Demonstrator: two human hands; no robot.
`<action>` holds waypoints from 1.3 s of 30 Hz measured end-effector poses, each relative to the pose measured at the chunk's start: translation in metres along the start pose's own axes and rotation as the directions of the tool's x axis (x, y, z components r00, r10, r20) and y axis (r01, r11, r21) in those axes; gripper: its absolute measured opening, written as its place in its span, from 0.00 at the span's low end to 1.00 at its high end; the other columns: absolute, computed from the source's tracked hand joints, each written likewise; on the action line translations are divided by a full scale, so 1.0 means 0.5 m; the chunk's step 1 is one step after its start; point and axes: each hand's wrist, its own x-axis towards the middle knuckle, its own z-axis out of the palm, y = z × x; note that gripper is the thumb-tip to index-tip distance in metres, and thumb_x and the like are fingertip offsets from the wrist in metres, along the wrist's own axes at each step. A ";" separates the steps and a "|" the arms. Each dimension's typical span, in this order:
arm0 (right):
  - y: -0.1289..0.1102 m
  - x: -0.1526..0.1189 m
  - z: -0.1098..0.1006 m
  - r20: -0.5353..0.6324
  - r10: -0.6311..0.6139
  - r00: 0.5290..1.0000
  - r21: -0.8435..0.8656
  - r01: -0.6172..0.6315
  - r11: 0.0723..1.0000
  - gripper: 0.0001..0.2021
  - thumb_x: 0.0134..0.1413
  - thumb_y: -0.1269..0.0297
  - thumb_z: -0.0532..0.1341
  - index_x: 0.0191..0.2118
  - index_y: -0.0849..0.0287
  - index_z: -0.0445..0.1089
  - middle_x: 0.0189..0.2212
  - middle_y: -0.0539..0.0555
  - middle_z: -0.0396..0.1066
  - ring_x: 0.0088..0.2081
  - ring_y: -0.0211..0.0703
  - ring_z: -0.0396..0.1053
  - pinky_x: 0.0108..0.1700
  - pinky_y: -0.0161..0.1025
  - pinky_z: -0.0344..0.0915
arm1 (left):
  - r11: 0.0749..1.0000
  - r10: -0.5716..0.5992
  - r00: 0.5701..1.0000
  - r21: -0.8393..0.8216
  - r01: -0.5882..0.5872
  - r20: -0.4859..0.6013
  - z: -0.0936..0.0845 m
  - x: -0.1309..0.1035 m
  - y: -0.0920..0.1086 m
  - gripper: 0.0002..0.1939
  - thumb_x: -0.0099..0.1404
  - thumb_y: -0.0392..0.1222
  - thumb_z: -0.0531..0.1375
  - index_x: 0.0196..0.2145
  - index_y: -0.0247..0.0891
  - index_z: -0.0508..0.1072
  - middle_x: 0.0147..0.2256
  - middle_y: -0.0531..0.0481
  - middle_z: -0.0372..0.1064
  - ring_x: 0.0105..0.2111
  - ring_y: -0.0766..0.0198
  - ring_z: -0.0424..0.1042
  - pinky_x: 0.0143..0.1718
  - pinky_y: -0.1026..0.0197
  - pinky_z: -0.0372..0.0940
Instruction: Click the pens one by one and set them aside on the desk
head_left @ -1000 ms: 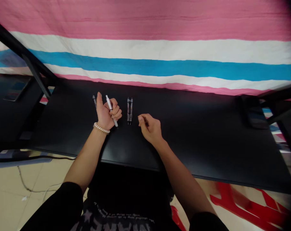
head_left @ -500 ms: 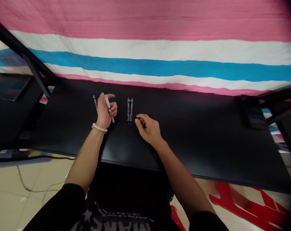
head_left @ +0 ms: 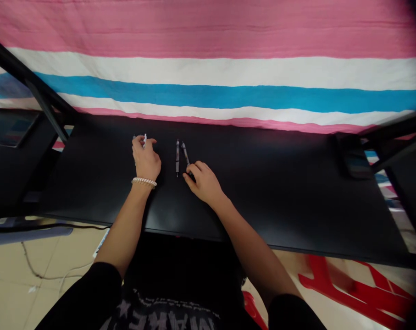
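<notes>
A pink, white and blue striped cloth (head_left: pixel 208 96) spans the top of the frame behind a black desk (head_left: pixel 280 197). Black metal braces (head_left: pixel 44 107) stand at upper left. Pale floor tiles (head_left: pixel 11 293) show at lower left, and a red plastic stool (head_left: pixel 324 279) at lower right. The light is dim.

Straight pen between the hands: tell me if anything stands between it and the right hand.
Partly: the slanted pen, near end at the right hand's fingers, lies right of the straight pen. Nothing else visible intervenes.
</notes>
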 end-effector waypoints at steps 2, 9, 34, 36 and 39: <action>0.002 0.000 0.003 -0.032 0.028 0.999 0.005 -0.028 1.000 0.06 0.65 0.68 0.55 0.38 0.58 0.69 0.35 0.59 0.70 0.38 0.50 0.68 0.43 0.45 0.67 | 0.999 0.018 1.000 -0.035 -0.018 0.008 -0.001 0.001 0.010 0.17 0.55 0.25 0.59 0.41 0.38 0.73 0.56 0.35 0.60 0.59 0.42 0.63 0.64 0.35 0.55; 0.006 0.000 0.003 -0.182 0.363 0.914 0.507 -0.229 0.831 0.09 0.64 0.59 0.58 0.43 0.56 0.72 0.31 0.52 0.72 0.28 0.40 0.70 0.31 0.39 0.68 | 0.697 -0.171 0.958 -0.659 0.281 0.228 0.032 -0.012 0.069 0.13 0.62 0.43 0.67 0.43 0.38 0.74 0.41 0.42 0.75 0.41 0.57 0.78 0.48 0.53 0.71; -0.002 0.012 -0.014 -0.229 0.434 0.871 0.822 -0.066 0.566 0.09 0.56 0.56 0.69 0.41 0.49 0.80 0.39 0.52 0.77 0.38 0.42 0.77 0.41 0.44 0.77 | 0.123 -0.291 0.834 -0.846 0.519 0.469 0.029 -0.020 0.106 0.13 0.59 0.43 0.72 0.34 0.36 0.73 0.35 0.47 0.80 0.38 0.59 0.82 0.50 0.52 0.75; -0.001 0.011 -0.014 -0.207 0.439 0.874 0.829 -0.082 0.554 0.07 0.58 0.56 0.68 0.40 0.50 0.80 0.34 0.51 0.76 0.34 0.41 0.76 0.39 0.43 0.77 | 0.112 -0.287 0.836 -0.850 0.514 0.468 0.029 -0.020 0.106 0.13 0.59 0.43 0.73 0.34 0.36 0.73 0.34 0.47 0.80 0.38 0.59 0.82 0.49 0.52 0.75; 0.002 0.012 -0.012 -0.254 0.419 0.872 0.807 -0.048 0.589 0.08 0.52 0.56 0.72 0.37 0.51 0.79 0.41 0.53 0.76 0.42 0.44 0.76 0.45 0.44 0.77 | 0.103 -0.274 0.840 -0.854 0.510 0.469 0.029 -0.021 0.108 0.14 0.58 0.43 0.73 0.35 0.36 0.73 0.34 0.47 0.80 0.38 0.59 0.82 0.49 0.52 0.75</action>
